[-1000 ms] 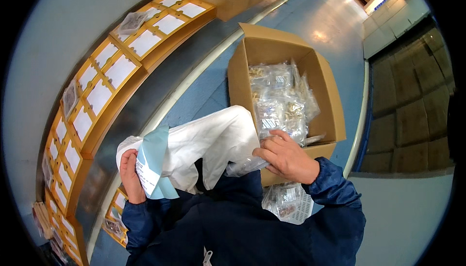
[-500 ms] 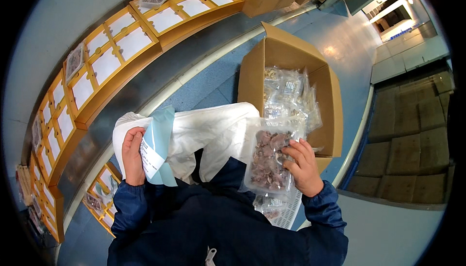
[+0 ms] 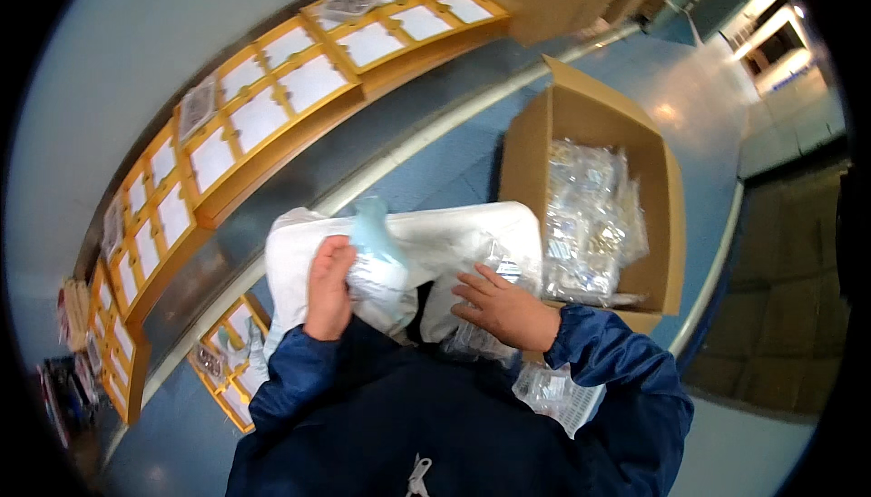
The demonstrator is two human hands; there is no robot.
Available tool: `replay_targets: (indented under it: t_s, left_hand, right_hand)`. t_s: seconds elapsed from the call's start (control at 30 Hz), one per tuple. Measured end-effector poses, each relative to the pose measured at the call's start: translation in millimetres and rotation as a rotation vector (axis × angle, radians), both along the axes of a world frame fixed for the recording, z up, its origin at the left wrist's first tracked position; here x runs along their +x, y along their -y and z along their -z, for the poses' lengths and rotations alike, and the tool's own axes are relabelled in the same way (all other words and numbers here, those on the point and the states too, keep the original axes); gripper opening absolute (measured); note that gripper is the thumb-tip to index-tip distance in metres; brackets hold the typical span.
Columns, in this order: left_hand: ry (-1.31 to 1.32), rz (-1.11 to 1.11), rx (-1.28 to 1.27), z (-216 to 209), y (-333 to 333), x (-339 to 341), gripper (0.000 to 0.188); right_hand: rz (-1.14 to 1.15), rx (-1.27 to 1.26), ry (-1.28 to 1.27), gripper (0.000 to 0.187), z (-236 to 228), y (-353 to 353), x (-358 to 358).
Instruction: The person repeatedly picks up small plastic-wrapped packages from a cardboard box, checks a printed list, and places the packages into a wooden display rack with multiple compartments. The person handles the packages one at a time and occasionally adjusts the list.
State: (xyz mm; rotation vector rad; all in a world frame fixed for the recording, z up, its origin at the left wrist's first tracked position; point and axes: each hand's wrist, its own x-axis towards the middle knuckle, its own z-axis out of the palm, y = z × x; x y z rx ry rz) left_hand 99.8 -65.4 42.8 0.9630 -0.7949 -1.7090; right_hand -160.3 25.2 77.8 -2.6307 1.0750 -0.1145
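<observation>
Steadying the pack [image 3: 476, 341] over the right thigh [image 3: 454, 223] is best done with even pressure, right hand [image 3: 510, 312] laid on it, grip not discernible; blue sheet [image 3: 379, 252], grasped in left hand [image 3: 328, 286], is best kept uncreased.

A blue floor [image 3: 445, 170] carries an open cardboard box [image 3: 524, 157] at 3 o'clock, a small yellow divided tray [image 3: 214, 399] at 8 o'clock and a white perforated basket [image 3: 588, 399], partly hidden, at 5 o'clock. Beyond a pale line, a dark, shiny strip [image 3: 390, 120] curves from 8 to 12 o'clock, bearing a row of larger yellow divided trays [image 3: 281, 152]. Whether that strip is raised or level with the floor cannot be told.
</observation>
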Motion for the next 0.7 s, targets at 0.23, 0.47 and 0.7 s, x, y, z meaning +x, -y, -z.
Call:
replay_targets:
  t_s: [0.23,0.47,0.7]
  left_hand:
    - [-0.08,0.067,0.105,19.0,-17.3,-25.7,0.01]
    - [0.07,0.378,0.01,0.4,-18.2,-37.0,0.018]
    - [0.1,0.43,-0.032,3.3,-21.1,-38.4,0.022]
  right_hand:
    - [0.529,0.2,0.555,0.036,-6.2,12.5,40.6]
    - [0.902,0.527,1.095,0.029,26.6,29.0,34.3]
    - [0.596,-0.295,0.527,0.039,-11.9,36.8,35.4]
